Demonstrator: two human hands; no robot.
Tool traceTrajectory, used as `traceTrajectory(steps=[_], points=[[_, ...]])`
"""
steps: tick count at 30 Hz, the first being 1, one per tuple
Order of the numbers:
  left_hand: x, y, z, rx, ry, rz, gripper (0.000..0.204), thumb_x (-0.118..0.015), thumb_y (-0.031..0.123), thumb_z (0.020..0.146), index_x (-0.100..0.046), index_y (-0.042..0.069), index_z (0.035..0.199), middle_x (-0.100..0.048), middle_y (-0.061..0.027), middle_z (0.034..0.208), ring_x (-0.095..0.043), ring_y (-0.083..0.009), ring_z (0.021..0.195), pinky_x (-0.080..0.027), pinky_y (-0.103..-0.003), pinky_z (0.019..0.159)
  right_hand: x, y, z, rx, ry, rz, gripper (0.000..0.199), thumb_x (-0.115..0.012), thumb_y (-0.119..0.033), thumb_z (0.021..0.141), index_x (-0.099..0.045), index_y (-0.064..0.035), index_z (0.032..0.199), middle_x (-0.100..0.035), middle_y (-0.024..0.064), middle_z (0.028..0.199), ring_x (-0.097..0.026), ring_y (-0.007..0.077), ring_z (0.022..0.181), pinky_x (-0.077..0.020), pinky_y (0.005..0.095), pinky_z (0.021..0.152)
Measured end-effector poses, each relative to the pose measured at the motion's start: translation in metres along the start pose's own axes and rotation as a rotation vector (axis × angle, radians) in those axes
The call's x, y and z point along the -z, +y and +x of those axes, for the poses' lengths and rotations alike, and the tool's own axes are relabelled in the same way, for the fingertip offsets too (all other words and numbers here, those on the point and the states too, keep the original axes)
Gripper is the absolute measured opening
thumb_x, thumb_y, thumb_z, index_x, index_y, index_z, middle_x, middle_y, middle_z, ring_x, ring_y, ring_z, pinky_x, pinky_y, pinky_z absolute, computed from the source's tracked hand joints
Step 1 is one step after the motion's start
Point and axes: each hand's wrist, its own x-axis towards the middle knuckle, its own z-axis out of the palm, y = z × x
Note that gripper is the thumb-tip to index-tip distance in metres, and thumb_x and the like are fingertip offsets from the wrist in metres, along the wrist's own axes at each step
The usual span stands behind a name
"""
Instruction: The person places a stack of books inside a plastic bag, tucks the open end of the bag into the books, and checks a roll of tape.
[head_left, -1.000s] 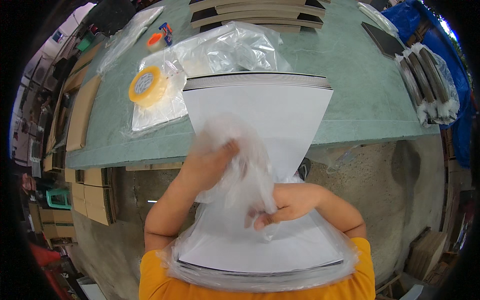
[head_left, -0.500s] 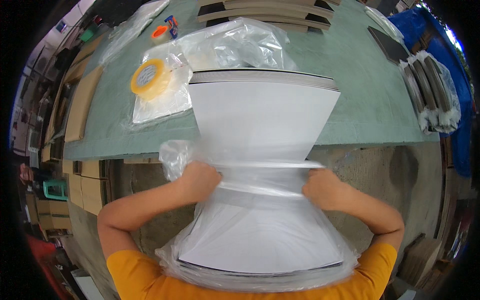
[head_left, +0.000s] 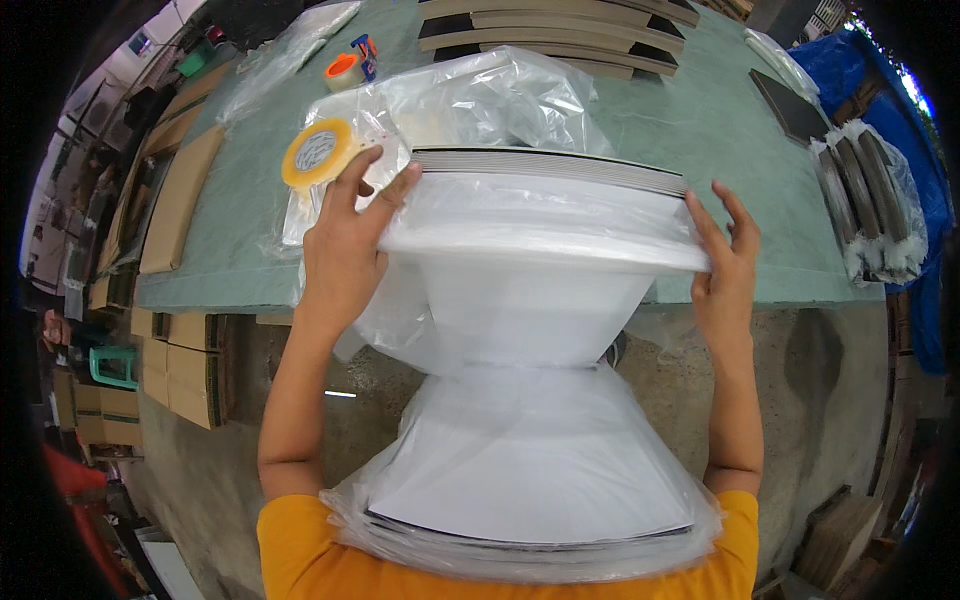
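A thick stack of white sheets or boards [head_left: 540, 315] stretches from my body onto the green table's edge. Clear plastic film [head_left: 540, 240] covers most of it, with a folded band lying across just short of the far end, where the layered edges [head_left: 550, 168] show. At the stack's far left corner is my left hand [head_left: 350, 235], fingers apart, thumb and fingertips by the edge. My right hand [head_left: 725, 250] is at the far right corner, fingers spread, touching the film and the stack's side. Loose film hangs below my left hand.
On the green table [head_left: 800, 230] lie a yellow tape roll [head_left: 318, 152], a tape dispenser [head_left: 350, 68] and crumpled plastic [head_left: 500, 95]. Grey boards [head_left: 560, 40] are stacked at the back. Wrapped bundles [head_left: 870, 205] sit at the right edge, flat cartons [head_left: 185, 200] at the left.
Both hands have moved away from me, from mid-stack to its far corners, drawing the plastic film along. They were closed on the film's edge and now have fingers apart.
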Motion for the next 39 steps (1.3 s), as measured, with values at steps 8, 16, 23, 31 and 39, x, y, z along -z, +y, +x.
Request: traceTrajectory(steps=[8, 16, 23, 31, 39], points=[[-0.012, -0.068, -0.03, -0.047, -0.619, -1.367, 0.048, -0.068, 0.002, 0.051, -0.056, -0.003, 0.098, -0.059, -0.0114, 0.089, -0.055, -0.0165, 0.08, -0.044, -0.024, 0.067, 0.015, 0.055, -0.036, -0.432, -0.594, 1.563, 0.023, -0.068, -0.006, 0.063, -0.059, 0.0009, 0.083, -0.061, 0.0094, 0.079, -0.057, 0.0144, 0.068, -0.0466, 0.0259, 0.062], [-0.154, -0.08, -0.188, 0.822, -0.982, -1.546, 0.026, -0.065, 0.02, 0.068, -0.059, 0.005, 0.089, -0.054, 0.0, 0.077, -0.049, -0.0113, 0.07, -0.037, -0.023, 0.062, -0.176, 0.101, -0.248, -1.131, -1.223, 1.651, 0.03, -0.052, -0.002, 0.061, -0.057, -0.0014, 0.091, -0.059, 0.0067, 0.087, -0.056, 0.0143, 0.081, -0.0443, 0.0242, 0.063], [-0.123, -0.079, -0.165, 0.413, -0.974, -0.299, 0.021, -0.065, 0.019, 0.07, -0.06, 0.003, 0.083, -0.061, -0.0086, 0.08, -0.057, -0.0214, 0.076, -0.043, -0.031, 0.069, -0.107, 0.048, -0.156, -0.504, -1.048, 0.274, 0.026, -0.05, -0.021, 0.078, -0.059, -0.0021, 0.094, -0.06, 0.0123, 0.089, -0.058, 0.0241, 0.082, -0.0444, 0.0336, 0.069], [-0.008, 0.058, -0.094, -0.507, -1.299, -1.672, 0.029, -0.053, 0.022, 0.08, -0.053, 0.005, 0.103, -0.057, -0.0115, 0.094, -0.054, -0.0269, 0.088, -0.042, -0.033, 0.077, -0.004, -0.058, -0.085, 0.55, -1.419, 1.462, 0.063, -0.039, -0.046, 0.084, -0.033, 0.0029, 0.124, -0.029, 0.0214, 0.131, -0.026, 0.034, 0.122, -0.0212, 0.0427, 0.1], [-0.143, 0.035, -0.126, 0.305, -0.787, -0.756, 0.031, -0.057, 0.034, 0.077, -0.057, 0.003, 0.083, -0.059, -0.0174, 0.071, -0.059, -0.0327, 0.067, -0.045, -0.037, 0.06, -0.099, -0.038, -0.129, 0.013, -1.597, 0.578, 0.075, -0.029, -0.062, 0.08, -0.048, 0.0044, 0.11, -0.046, 0.0256, 0.114, -0.044, 0.0343, 0.109, -0.0333, 0.0393, 0.092]])
